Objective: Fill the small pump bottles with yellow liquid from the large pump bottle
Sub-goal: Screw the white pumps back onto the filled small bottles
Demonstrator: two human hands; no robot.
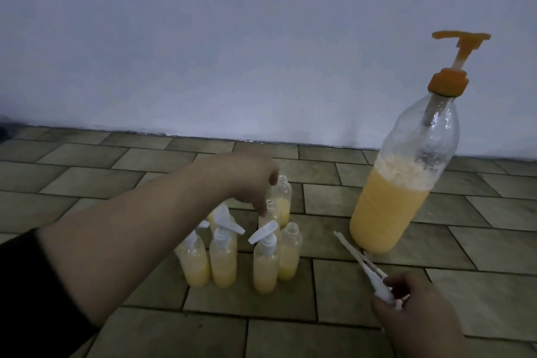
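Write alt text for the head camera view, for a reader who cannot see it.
A person's left hand reaches into a cluster of small bottles of yellow liquid on a tiled floor, some capped with white pumps, some open. The right hand holds white pump heads with dip tubes. A large bottle with an orange pump stands to the right, about half full.

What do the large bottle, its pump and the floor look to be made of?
Large bottle: likely thin clear plastic, glossy; the liquid shows through it. Orange pump: opaque moulded plastic, matte. Floor: seemingly stone or ceramic tiles, dull, with dark joints.
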